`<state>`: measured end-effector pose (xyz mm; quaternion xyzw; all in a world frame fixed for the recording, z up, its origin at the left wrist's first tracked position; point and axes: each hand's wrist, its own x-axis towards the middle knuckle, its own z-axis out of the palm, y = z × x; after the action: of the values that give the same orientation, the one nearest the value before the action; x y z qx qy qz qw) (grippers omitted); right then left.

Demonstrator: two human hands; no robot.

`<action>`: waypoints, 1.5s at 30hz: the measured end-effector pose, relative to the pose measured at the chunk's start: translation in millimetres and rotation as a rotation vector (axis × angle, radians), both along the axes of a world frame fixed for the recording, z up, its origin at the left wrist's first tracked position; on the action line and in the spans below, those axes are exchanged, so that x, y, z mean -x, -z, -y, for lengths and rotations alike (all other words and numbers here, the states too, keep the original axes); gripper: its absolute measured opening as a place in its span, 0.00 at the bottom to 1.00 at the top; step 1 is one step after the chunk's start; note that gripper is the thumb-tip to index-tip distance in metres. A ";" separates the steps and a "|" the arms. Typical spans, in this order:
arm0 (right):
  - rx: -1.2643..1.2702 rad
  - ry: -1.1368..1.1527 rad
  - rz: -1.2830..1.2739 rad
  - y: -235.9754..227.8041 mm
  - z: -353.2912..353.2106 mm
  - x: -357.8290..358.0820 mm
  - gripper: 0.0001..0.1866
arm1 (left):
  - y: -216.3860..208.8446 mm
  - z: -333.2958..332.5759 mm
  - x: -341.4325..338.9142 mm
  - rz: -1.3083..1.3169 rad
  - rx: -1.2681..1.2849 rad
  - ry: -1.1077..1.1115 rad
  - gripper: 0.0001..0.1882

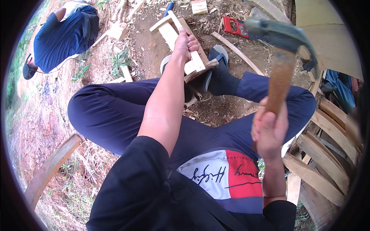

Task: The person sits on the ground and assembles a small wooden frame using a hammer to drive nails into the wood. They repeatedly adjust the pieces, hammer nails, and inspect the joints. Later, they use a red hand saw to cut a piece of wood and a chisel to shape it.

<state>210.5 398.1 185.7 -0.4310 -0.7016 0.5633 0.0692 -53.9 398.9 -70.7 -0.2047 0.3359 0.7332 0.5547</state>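
Note:
My left hand (185, 45) reaches out ahead and is closed around a pale strip of a small wooden frame (166, 34). The frame is made of several light boards and sits between my feet, with a rough-edged board (201, 71) across its near end. Raised on the right, a claw hammer (280, 79) is gripped by its wooden handle in my right hand (271, 133). Its dark metal head is above the hand, well apart from the frame, and slightly blurred. Fingers of the left hand cover part of the strip.
A red-handled handsaw (235, 27) lies beyond the frame, near a thin wooden strip (239, 53). Curved wooden pieces (327, 159) are stacked at my right. Another curved piece (50, 169) stands at my left. A person (63, 40) bends down at the far left. Shavings litter the ground.

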 end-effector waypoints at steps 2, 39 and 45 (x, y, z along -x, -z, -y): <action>-0.267 -0.134 0.066 48.9 6.6 15.0 0.17 | -2.4 -5.8 -2.7 -0.027 0.049 0.026 0.20; -0.073 -0.063 0.007 -6.9 -3.9 36.6 0.21 | 21.1 16.6 0.2 0.072 -0.031 -0.215 0.22; 0.036 -0.269 0.407 80.9 -4.2 -1.8 0.18 | 19.6 12.9 2.2 0.040 0.027 -0.173 0.22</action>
<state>212.4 402.4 104.8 -0.4395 -0.7420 0.4813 -0.1571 -56.1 386.1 -90.4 -0.2550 0.3153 0.7696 0.4932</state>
